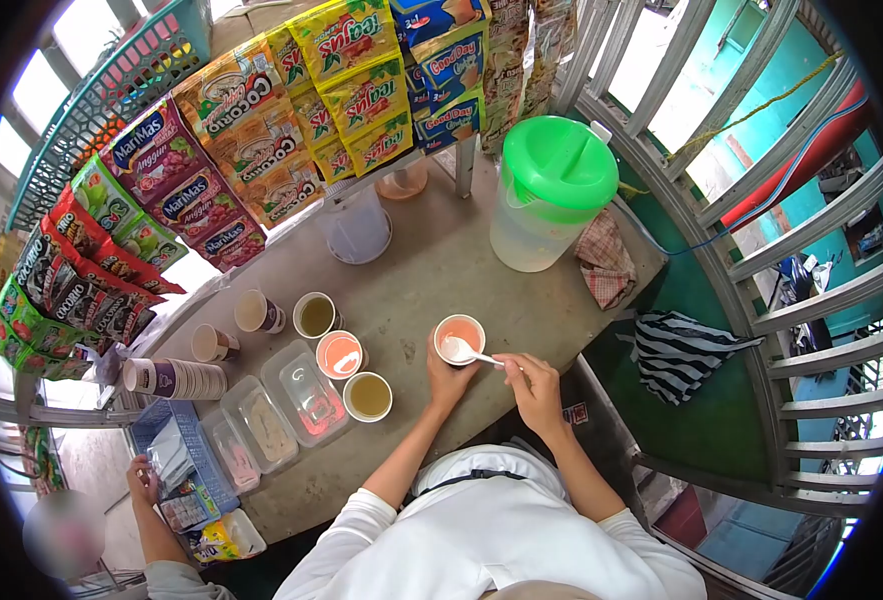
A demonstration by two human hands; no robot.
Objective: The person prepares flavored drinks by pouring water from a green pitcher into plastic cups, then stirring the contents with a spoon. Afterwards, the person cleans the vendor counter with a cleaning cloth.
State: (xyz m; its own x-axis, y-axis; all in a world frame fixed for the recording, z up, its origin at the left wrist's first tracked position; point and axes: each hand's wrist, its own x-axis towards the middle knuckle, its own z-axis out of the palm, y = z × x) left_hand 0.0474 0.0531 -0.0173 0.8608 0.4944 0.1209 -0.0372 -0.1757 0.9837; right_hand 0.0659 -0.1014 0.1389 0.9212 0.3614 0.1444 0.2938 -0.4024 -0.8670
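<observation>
On the grey counter stands a paper cup of orange-pink drink. My left hand wraps around the cup's near side from below. My right hand pinches the handle of a white plastic spoon, and the spoon's bowl rests in the cup. To the left of it stand another pink drink and a cup of yellow-green drink.
More cups and a lying stack of paper cups are at left, beside clear lidded tubs and a blue basket. A green-lidded pitcher and a cloth stand behind. Sachet strips hang above. Another person's hand is at bottom left.
</observation>
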